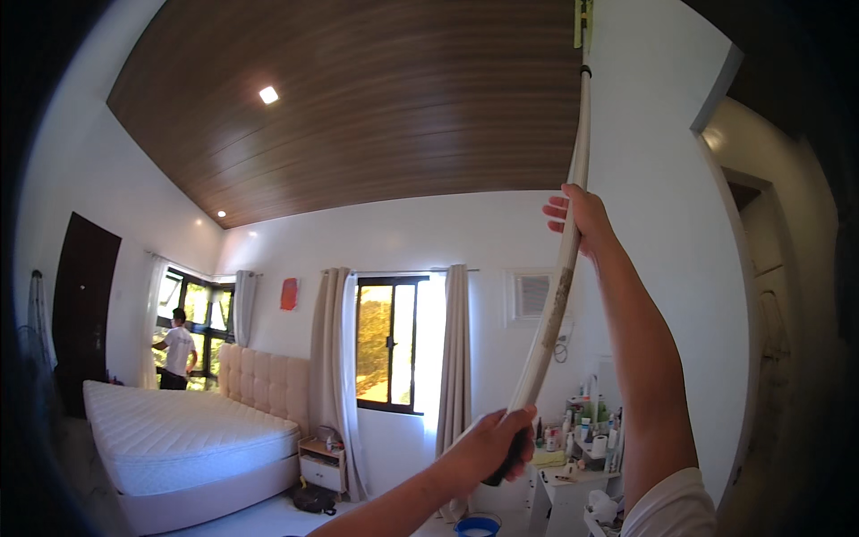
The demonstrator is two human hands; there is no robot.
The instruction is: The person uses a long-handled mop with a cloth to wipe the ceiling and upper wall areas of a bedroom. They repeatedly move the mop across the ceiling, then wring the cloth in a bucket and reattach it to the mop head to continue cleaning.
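A long white pole (581,134) rises steeply in front of me, looking curved through the lens. Around its dark lower grip, my left hand (500,440) is wrapped. Farther up, my right hand (582,218) holds the shaft more loosely, its fingers spread behind it. A worn brownish band (558,305) marks the shaft between my hands. At the top of the pole is a yellow-green tool head (579,27), partly cut off by the picture's edge. It appears beside the line where the wood-look ceiling (376,101) meets the white wall (661,201); contact cannot be told.
A bed with a bare white mattress (201,429) stands at left, near a small nightstand (322,466). Another person (177,349) stands by the corner window. Below are a blue bucket (478,525) and a white vanity table (570,486) crowded with bottles. Beige curtains (456,369) flank the middle window.
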